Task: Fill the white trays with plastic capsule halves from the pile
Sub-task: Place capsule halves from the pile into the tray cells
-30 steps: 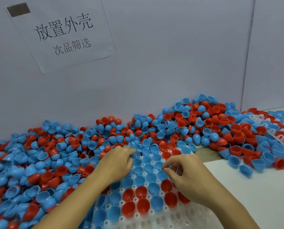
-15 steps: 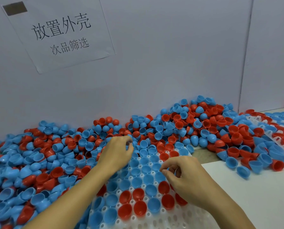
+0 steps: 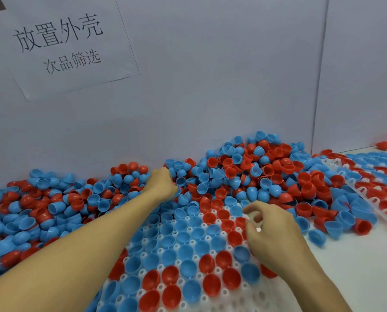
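Reaching at 12 into pile [image 3: 233,174] w/ left hand [image 3: 162,185], fingers curled down among blue & red halves; can't tell if gripping any. Hovering over tray [image 3: 212,238] at 3 side w/ right hand [image 3: 271,235], thumb & fingers loosely curled, nothing seen pinched. Filled w/ halves mostly, open side up. Heaped along wall [image 3: 210,86], 9 to 2. Second tray [image 3: 368,194] at 3, also loaded.

White table [image 3: 354,266] bears capsule pile [image 3: 244,172], apparently two trays [image 3: 210,298]
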The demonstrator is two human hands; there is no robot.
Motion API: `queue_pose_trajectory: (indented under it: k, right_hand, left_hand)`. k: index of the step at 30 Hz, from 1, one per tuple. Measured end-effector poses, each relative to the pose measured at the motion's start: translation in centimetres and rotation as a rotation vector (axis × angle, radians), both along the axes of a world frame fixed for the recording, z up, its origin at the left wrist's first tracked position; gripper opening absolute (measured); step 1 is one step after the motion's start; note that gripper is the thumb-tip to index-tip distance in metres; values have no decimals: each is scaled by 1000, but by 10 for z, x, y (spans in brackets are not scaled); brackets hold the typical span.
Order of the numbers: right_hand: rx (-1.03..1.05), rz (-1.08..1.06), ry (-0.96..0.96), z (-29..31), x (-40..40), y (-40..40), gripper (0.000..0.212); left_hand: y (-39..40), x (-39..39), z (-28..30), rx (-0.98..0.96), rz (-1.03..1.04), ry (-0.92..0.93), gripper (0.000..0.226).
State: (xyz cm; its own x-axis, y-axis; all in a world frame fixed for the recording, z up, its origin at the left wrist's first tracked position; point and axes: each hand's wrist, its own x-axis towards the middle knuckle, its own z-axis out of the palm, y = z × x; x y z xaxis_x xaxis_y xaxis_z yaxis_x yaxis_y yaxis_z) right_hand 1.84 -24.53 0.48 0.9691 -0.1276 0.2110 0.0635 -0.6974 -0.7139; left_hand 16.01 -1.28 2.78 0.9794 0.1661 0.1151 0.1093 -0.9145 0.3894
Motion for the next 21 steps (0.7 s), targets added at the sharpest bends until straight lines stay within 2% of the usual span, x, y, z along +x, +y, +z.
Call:
queue_pose_trajectory:
  k: [4, 8, 10, 13, 16, 21]
  right_hand:
    - [-56, -52, 199, -1, -1, -8, 24]
    - [-12, -30, 308, -3, 3, -13, 30]
    - [25, -16, 360, -2, 5, -17, 33]
    - [-14, -1, 435, -2, 8, -20, 21]
    - [-85, 54, 478, -3, 9, -22, 29]
    - [24, 24, 543, -1, 6, -33, 30]
  left_hand:
    - [11, -2, -6, -35, 85, -25, 16]
    - [17, -7, -11, -73, 104, -71, 30]
    - [20, -10, -10, -72, 95, -81, 26]
    - [21, -12, -7, -47, 81, -88, 21]
    - [23, -13, -3, -36, 83, -99, 23]
    - [27, -12, 0, -50, 70, -99, 19]
